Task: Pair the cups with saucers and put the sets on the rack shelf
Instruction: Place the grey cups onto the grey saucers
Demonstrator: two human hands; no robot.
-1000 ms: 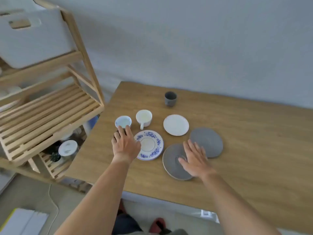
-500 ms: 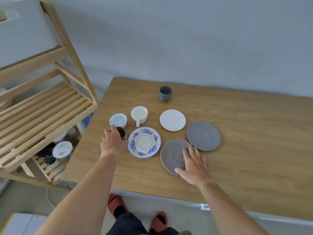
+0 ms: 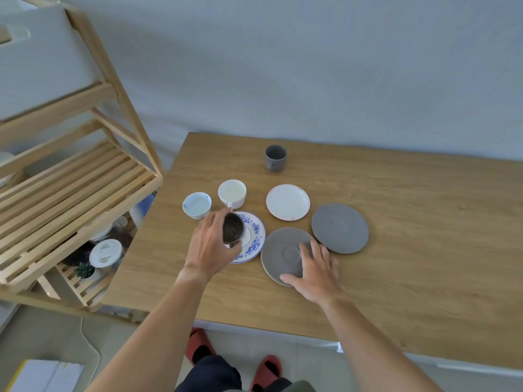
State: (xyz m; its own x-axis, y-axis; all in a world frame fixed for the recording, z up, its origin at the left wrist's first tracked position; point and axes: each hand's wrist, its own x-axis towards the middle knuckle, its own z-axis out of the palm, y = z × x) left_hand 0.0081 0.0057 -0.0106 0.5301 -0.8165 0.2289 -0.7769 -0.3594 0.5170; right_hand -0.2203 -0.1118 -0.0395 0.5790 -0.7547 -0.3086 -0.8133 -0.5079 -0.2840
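- Your left hand (image 3: 210, 247) has its grip closed round a small dark cup (image 3: 232, 232), carried tilted in the air above the blue-patterned saucer (image 3: 254, 236); the cup's inside faces the camera, so it rests on nothing yet.
- Your right hand (image 3: 312, 268) lies flat, fingers spread, on the near grey saucer (image 3: 283, 254). Its grip clasps nothing; it presses down, most likely to steady that saucer as the cup's landing place.
- The dark cup looks like a match for a grey saucer rather than the patterned one it is passing over, so the flat hand probably marks the target.
- The far grey saucer (image 3: 341, 228) sits just beside the near one, their rims close or slightly overlapping; I cannot tell which.
- A grey cup (image 3: 276, 157) stands alone toward the back of the table (image 3: 410, 250), well apart from the saucers, probably the far grey saucer's partner.
- The white cup (image 3: 232, 193) and blue-rimmed cup (image 3: 197, 205) stand side by side behind the patterned saucer, with the white saucer (image 3: 287, 202) to their right; none is paired.
- The slatted rack shelf (image 3: 70, 193) at your left holds no set, so the task is at its start.
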